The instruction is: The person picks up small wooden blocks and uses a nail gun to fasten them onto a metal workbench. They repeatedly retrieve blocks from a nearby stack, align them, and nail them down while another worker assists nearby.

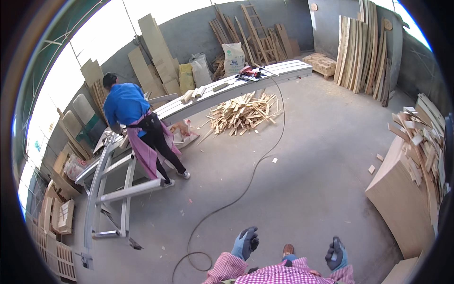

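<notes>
My left hand (246,243), in a blue and dark grey work glove, hangs in front of me above the concrete floor (305,198), its fingers loosely curled with nothing visible in them. Level with it on the other side, my right hand (336,254) wears a matching glove; its fingers curl inward, and whether they enclose anything is hidden. Neither hand touches a surface. A black cable (232,203) runs over the floor left of my left hand and ends in a loop. Farther ahead, a heap of wood offcuts (244,113) lies below a long table saw bench (212,90).
A person in a blue top (129,103) bends over a metal sliding-table frame (129,190) at left. Plywood sheets (400,198) with scraps on top stand close at right. Boards (354,53) lean on the back wall near a pallet of wood blocks (319,64). Red power tools (249,73) lie on the bench.
</notes>
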A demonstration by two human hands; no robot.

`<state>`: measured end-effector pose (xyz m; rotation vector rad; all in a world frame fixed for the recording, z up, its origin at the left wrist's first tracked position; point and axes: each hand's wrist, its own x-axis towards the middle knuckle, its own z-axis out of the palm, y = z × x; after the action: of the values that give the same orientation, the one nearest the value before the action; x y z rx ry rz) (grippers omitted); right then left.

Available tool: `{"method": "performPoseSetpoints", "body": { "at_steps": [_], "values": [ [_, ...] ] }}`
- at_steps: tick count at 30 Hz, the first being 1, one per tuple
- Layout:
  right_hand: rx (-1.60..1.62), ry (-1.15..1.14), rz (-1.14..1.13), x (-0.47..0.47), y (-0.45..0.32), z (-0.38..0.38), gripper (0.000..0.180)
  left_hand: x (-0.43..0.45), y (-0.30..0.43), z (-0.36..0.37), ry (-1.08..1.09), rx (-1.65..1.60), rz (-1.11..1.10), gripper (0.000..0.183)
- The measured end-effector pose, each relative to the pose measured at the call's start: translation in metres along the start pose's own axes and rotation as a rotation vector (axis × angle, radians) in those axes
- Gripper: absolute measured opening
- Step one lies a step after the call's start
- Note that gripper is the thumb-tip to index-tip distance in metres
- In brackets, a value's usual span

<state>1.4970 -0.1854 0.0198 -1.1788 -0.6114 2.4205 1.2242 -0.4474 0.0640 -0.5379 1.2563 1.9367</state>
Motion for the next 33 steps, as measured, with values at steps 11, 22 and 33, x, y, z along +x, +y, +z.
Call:
{"method": "performPoseSetpoints", "body": {
  "at_steps": [11, 22, 33],
  "values": [
    [-0.232, -0.489, 0.049, 0.302, -0.191, 0.457, 0.036, 0.220, 0.145, 0.039, 0.281, -0.438, 0.095, 0.027],
    [-0.407, -0.551, 0.028, 0.526, -0.297, 0.678, 0.045, 0.486, 0.430, 0.319, 0.016, 0.065, 0.328, 0.053],
    [-0.937, -0.490, -0.212, 0.836, -0.369, 0.873, 0.030, 0.695, 0.570, 0.431, 0.288, 0.325, 0.601, 0.039]
  ]
}}
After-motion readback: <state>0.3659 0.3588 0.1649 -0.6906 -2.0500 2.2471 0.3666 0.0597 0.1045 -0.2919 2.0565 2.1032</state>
